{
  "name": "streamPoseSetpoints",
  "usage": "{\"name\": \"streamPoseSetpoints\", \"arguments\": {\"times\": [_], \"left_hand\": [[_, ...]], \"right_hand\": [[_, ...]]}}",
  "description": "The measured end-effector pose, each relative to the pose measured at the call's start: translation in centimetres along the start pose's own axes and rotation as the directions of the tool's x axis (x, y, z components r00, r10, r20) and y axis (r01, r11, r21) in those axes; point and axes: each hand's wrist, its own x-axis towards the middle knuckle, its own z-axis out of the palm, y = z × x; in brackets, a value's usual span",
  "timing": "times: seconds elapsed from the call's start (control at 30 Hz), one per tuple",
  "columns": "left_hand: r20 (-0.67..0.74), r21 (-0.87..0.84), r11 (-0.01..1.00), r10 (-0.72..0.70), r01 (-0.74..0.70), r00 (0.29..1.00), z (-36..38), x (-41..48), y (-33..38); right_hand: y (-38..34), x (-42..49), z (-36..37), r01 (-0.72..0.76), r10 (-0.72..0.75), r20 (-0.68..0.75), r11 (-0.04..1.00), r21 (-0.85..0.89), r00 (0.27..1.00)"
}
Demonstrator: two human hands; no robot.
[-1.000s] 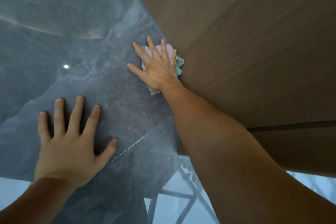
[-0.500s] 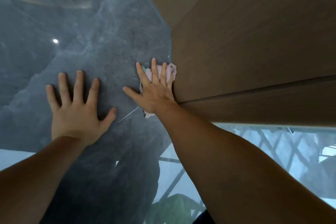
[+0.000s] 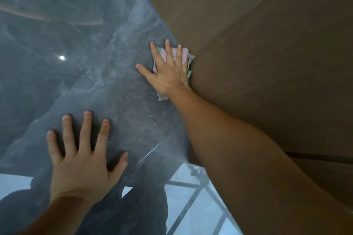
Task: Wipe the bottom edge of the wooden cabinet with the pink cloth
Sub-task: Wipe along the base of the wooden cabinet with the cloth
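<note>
The wooden cabinet (image 3: pixel 267 47) walls off the whole right side, its bottom edge running from far centre toward the near right, so nothing passes that way. Against that edge the right hand (image 3: pixel 170 72) presses flat on the pink cloth (image 3: pixel 183 57), filling the strip there. The glossy grey stone floor (image 3: pixel 76 63) lies bare to the left and far left. The left hand (image 3: pixel 82 160) spreads flat on the near left floor, well apart from the cloth, with open floor between them.
</note>
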Motion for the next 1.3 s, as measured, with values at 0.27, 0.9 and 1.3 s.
{"name": "streamPoseSetpoints", "arguments": {"times": [0.27,0.9,1.3], "left_hand": [[0.025,0.001,1.000,0.010,-0.010,1.000,-0.4,0.0,0.1],[0.070,-0.045,0.999,0.007,-0.004,0.997,-0.6,-0.1,-0.1],[0.113,-0.015,1.000,-0.014,0.016,0.994,-1.3,0.0,0.2]], "right_hand": [[-1.4,5.9,-2.8,0.367,-0.370,0.006,0.921,-0.130,0.929],[1.5,4.6,-2.9,0.242,-0.242,0.026,0.970,-0.006,0.970],[1.9,-9.0,1.1,0.051,-0.047,-0.048,0.994,0.098,0.998]]}}
